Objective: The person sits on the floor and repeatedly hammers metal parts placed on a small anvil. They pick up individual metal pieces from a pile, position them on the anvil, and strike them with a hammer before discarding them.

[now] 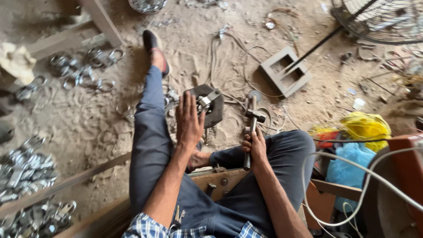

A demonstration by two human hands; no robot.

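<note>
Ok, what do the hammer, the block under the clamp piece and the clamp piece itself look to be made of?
The hammer in the right hand looks all metal: dull grey head and shaft, no wooden grain. The block seems to be heavy dark steel or iron, matte and worn. The clamp piece at the left hand looks like bright plated or galvanised steel, shiny silver like the heaps of clamps nearby.
</note>
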